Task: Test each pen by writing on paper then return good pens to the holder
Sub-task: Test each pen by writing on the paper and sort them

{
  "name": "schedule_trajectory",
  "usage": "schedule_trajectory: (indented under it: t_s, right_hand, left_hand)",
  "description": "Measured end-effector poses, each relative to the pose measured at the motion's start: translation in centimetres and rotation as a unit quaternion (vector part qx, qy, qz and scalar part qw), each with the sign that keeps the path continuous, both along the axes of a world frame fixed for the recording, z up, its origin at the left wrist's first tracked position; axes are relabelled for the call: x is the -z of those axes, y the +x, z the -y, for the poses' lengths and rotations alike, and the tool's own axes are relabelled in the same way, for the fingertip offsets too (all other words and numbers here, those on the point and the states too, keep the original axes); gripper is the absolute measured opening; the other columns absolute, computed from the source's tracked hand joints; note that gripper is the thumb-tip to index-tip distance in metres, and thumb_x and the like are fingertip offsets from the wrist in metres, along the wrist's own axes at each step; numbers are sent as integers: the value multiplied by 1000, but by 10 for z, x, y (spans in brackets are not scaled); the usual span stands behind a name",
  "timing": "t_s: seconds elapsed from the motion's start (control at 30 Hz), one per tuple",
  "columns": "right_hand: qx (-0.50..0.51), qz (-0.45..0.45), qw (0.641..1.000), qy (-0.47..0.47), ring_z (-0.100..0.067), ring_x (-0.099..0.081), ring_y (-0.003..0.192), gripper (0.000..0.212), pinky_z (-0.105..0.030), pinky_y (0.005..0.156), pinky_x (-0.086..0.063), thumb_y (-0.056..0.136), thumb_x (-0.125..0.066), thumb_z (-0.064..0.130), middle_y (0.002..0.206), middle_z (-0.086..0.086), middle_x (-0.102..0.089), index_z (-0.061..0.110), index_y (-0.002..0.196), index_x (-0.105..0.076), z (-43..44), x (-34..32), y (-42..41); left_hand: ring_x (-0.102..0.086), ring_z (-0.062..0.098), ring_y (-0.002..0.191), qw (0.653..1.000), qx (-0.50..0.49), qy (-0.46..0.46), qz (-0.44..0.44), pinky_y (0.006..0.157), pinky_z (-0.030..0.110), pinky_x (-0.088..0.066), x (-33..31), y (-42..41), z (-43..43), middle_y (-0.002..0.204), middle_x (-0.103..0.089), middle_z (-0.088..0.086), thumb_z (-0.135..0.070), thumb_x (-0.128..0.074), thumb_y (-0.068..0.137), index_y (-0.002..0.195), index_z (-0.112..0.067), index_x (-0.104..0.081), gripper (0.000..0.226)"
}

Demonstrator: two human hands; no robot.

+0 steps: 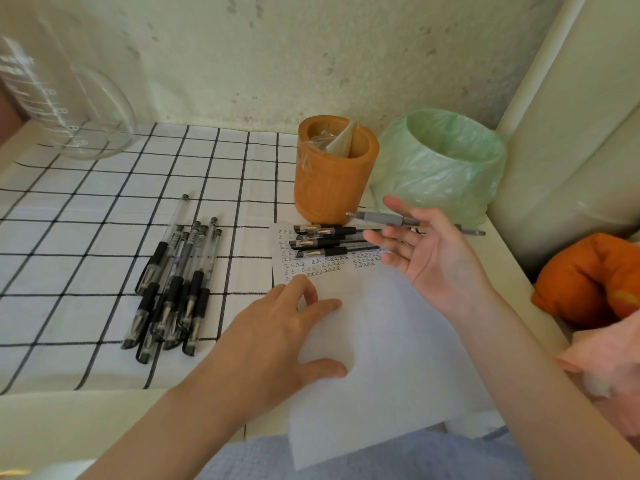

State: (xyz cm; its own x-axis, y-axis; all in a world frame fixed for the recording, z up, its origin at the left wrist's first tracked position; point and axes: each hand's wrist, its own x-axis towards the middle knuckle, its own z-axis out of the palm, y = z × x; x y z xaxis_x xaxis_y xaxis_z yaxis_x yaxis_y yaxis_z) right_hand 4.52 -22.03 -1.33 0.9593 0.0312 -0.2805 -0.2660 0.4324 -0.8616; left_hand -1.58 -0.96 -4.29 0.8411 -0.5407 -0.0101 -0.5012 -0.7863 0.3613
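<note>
A white paper lies in front of me, with rows of small written marks near its far edge. My left hand rests flat on it and holds nothing. My right hand hovers palm-up over the paper's far right corner, fingers spread. A grey pen lies loosely across the crook of its thumb. Several black capped pens lie side by side on the paper's far edge. A larger pile of black pens sits on the checked cloth to the left. The orange-brown holder stands behind the paper and has no pens in it.
A bin lined with a green bag stands right of the holder. A clear glass jar lies at the far left. An orange cushion and pink cloth sit past the table's right edge. A black-and-white checked cloth covers the table.
</note>
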Motion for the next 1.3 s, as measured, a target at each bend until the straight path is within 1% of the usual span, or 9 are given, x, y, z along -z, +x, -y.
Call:
schedule_trajectory:
  t_s: [0.1, 0.23, 0.37, 0.47, 0.63, 0.73, 0.87, 1.07, 1.3]
  right_hand:
    - [-1, 3, 998, -59, -23, -72, 84, 33, -20, 46, -48, 97, -41, 28, 88, -13, -74, 8, 105, -66, 2, 6, 5]
    - [101, 32, 976, -191, -14, -44, 42, 24, -18, 35, -24, 84, -69, 27, 47, 0, -51, 8, 72, -60, 2, 20, 8]
    - [164, 83, 946, -267, -9, -27, 35, 45, -18, 37, -23, 81, -74, 17, 37, 8, -33, 17, 52, -40, -3, 31, 9]
    - [165, 127, 928, -310, -12, -32, 34, 36, -20, 40, -28, 90, -63, 15, 36, 4, -40, 10, 56, -49, -4, 39, 8]
    - [130, 137, 947, -262, -19, -53, 37, 36, -15, 36, -31, 98, -45, 14, 50, -15, -58, -5, 77, -66, -5, 36, 7]
    - [145, 143, 946, -253, -15, -48, 36, 31, -16, 38, -33, 92, -61, 18, 48, -10, -54, -3, 69, -61, -4, 37, 8]
    - [171, 163, 911, -337, -13, -36, 44, 41, -22, 49, -33, 83, -72, 20, 46, -6, -43, 6, 51, -50, -4, 45, 11]
    - [179, 174, 884, -396, -21, -26, 56, 41, -26, 53, -25, 83, -62, 6, 54, -11, -29, -4, 54, -34, -4, 52, 12]
    - [171, 184, 879, -404, -15, -21, 56, 42, -27, 56, -25, 81, -58, 0, 49, 5, -21, 12, 52, -29, -5, 52, 12]
  left_hand:
    - [-23, -2, 95, 1000, 0, 3, 1, 78, 13, -27, 0, 0, 0, 122, -23, -18, -71, -45, 74, 141, -42, -20, 77]
    - [-24, -1, 95, 1000, -1, 2, 0, 78, 14, -27, 0, 0, 0, 122, -23, -18, -72, -44, 74, 141, -42, -20, 77]
    - [-24, -1, 95, 1000, -1, 3, 1, 77, 14, -26, 0, 1, 1, 121, -23, -18, -72, -44, 74, 141, -42, -20, 77]
    - [-27, -1, 98, 1000, -2, 0, -2, 78, 14, -27, 0, 0, 1, 123, -24, -17, -71, -45, 75, 141, -42, -21, 76]
    - [-32, 1, 104, 1000, 0, -5, -1, 80, 14, -28, -1, -1, 0, 123, -25, -17, -71, -45, 74, 141, -41, -22, 76]
    - [-29, 0, 100, 1000, -2, -7, -2, 79, 14, -27, 0, -1, 0, 123, -24, -17, -71, -45, 74, 141, -42, -22, 76]
    - [-30, 0, 101, 1000, -2, -12, -3, 80, 14, -28, 0, 0, 1, 122, -25, -17, -71, -44, 74, 141, -41, -23, 76]
    - [-24, -2, 96, 1000, -3, -7, -1, 81, 14, -27, 0, 0, 0, 122, -23, -17, -71, -44, 75, 141, -42, -20, 76]
    - [-25, -1, 97, 1000, -2, -8, 6, 79, 14, -26, 1, -1, 0, 122, -23, -17, -70, -44, 75, 141, -41, -21, 76]
